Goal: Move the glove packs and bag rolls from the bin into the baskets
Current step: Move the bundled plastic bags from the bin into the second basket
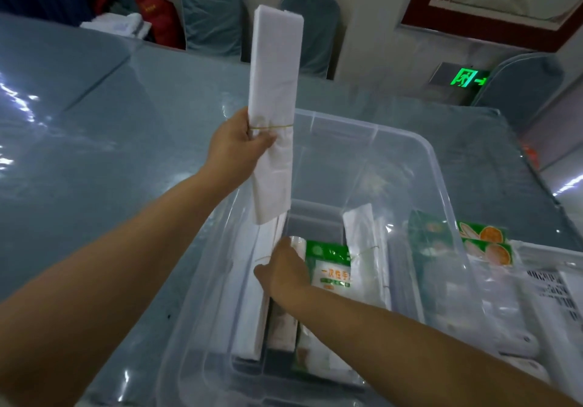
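Left hand closed around a long flat white bag roll, thumb across the front just below its yellow rubber band. Roll is upright, lifted clear above the far-left corner of the clear bin; its lower end hangs just over the bin's left wall, close to another white bag pack standing against that wall inside.

Right hand is down inside the bin, fingers curled over the top edge of a green-and-white glove pack. Looks like a grip, but the fingertips are hidden behind the pack, so can't confirm how tight.

Still in the bin: a second banded white bag roll leaning just right of the glove pack, more packs lying flat on the floor at the near side. Far half of the bin floor looks bare.

Right of the bin, touching or just beside its wall: a white basket holding glove packs with orange print.

Room: grey glossy table is open to the left and far side of the bin. Bin walls are tall, rim rounded at the corners. Chairs sit beyond the far table edge, well apart.
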### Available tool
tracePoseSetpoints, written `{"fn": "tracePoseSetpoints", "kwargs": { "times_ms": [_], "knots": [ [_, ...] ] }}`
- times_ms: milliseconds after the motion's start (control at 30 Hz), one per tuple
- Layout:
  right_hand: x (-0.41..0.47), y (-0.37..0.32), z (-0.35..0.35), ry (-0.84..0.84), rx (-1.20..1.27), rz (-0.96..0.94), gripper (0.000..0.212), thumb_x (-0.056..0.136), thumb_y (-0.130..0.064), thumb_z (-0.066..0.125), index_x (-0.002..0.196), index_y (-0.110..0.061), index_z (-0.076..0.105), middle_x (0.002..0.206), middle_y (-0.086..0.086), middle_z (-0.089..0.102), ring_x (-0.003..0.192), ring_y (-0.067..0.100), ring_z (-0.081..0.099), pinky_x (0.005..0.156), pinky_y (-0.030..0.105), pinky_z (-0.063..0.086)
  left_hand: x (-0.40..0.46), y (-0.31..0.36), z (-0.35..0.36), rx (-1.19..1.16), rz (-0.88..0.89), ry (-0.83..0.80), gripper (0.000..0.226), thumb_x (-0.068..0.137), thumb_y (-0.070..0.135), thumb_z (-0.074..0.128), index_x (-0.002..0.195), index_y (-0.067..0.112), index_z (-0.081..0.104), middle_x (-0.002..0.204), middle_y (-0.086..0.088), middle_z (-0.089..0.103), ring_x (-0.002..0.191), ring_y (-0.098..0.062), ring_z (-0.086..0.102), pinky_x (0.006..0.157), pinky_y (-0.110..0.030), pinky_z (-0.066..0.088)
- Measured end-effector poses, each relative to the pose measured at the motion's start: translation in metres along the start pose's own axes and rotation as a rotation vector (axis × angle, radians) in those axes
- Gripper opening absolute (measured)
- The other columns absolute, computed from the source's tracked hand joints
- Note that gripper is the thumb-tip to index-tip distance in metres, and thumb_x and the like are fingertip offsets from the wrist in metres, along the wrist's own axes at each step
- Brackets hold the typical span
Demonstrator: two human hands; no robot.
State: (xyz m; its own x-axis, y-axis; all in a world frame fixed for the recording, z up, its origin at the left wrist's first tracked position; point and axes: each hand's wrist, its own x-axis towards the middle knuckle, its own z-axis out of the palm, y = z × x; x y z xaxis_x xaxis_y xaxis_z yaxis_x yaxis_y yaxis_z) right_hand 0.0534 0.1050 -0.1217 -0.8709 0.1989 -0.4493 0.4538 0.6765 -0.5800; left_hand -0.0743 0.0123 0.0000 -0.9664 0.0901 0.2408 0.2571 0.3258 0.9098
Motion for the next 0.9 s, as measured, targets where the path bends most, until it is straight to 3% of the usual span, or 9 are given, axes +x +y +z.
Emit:
{"fn": "tracePoseSetpoints", "kwargs": {
  "times_ms": [200,267,333,467,567,667,800,900],
  "knots": [
    [0.009,0.002,-0.019,-0.026,0.104,0.078,0.036,0.086,-0.016,0.058,0.118,-0.006,0.047,0.116,0.012,0.059,0.095,0.024,0.057,0.076,0.028,0.048,0.001,0.0,0.0,0.052,0.02,-0.001,0.027,0.082,0.027,0.062,0.109,0.026,0.058,0.088,0.016,0.064,0.078,-0.001,0.06,0.065,-0.019,0.044],
    [0.004,0.006,-0.032,-0.018,0.236,0.101,0.028,0.084,-0.014,0.06,0.11,-0.007,0.054,0.115,0.012,0.061,0.099,0.027,0.059,0.086,0.034,0.051,0.0,0.0,0.0,0.099,0.029,0.003,0.03,0.082,0.027,0.062,0.112,0.024,0.058,0.092,0.012,0.064,0.078,-0.008,0.06,0.063,-0.019,0.041],
    [-0.006,0.008,-0.052,-0.022,0.374,0.108,0.015,0.084,-0.012,0.059,0.099,-0.012,0.058,0.112,0.014,0.064,0.098,0.03,0.061,0.087,0.044,0.053,0.0,0.001,0.001,0.159,0.041,0.007,0.031,0.082,0.028,0.062,0.113,0.023,0.058,0.092,0.01,0.062,0.077,-0.011,0.058,0.062,-0.02,0.04],
    [-0.028,0.015,-0.102,0.121,0.457,0.03,0.022,0.08,-0.01,0.063,0.098,-0.015,0.054,0.105,0.011,0.064,0.094,0.03,0.062,0.083,0.047,0.054,-0.001,0.012,-0.001,0.183,-0.027,-0.066,0.031,0.082,0.025,0.063,0.113,0.023,0.057,0.097,0.003,0.065,0.085,-0.02,0.061,0.076,-0.034,0.048],
    [-0.048,0.017,-0.143,0.269,0.53,-0.061,0.025,0.077,-0.008,0.067,0.087,-0.022,0.049,0.09,0.001,0.061,0.085,0.024,0.062,0.078,0.043,0.055,0.0,0.034,0.005,-0.004,-0.129,-0.14,0.027,0.083,0.017,0.062,0.11,0.021,0.058,0.104,-0.005,0.066,0.093,-0.026,0.063,0.084,-0.041,0.051],
    [-0.069,0.015,-0.186,0.382,0.658,-0.195,0.027,0.078,-0.004,0.066,0.084,-0.026,0.051,0.087,0.002,0.065,0.073,0.014,0.063,0.058,0.026,0.051,-0.003,0.069,0.023,-0.191,-0.157,-0.175,0.023,0.085,0.015,0.061,0.107,0.018,0.057,0.104,-0.008,0.065,0.089,-0.025,0.063,0.076,-0.037,0.051],
    [-0.097,0.018,-0.244,0.532,0.86,-0.338,0.029,0.079,0.001,0.064,0.095,-0.022,0.057,0.087,0.0,0.07,0.074,0.012,0.066,0.066,0.027,0.055,-0.015,0.115,0.058,-0.354,-0.097,-0.238,0.018,0.084,0.018,0.063,0.1,0.024,0.06,0.093,0.002,0.068,0.075,-0.013,0.067,0.061,-0.029,0.053],
    [-0.117,0.034,-0.285,0.68,0.926,-0.38,0.028,0.081,-0.001,0.063,0.101,-0.021,0.057,0.083,-0.006,0.069,0.068,0.004,0.066,0.063,0.022,0.056,-0.025,0.151,0.076,-0.461,-0.056,-0.243,0.017,0.082,0.022,0.064,0.092,0.034,0.059,0.089,0.007,0.068,0.072,-0.007,0.067,0.056,-0.026,0.053]
  ]
}}
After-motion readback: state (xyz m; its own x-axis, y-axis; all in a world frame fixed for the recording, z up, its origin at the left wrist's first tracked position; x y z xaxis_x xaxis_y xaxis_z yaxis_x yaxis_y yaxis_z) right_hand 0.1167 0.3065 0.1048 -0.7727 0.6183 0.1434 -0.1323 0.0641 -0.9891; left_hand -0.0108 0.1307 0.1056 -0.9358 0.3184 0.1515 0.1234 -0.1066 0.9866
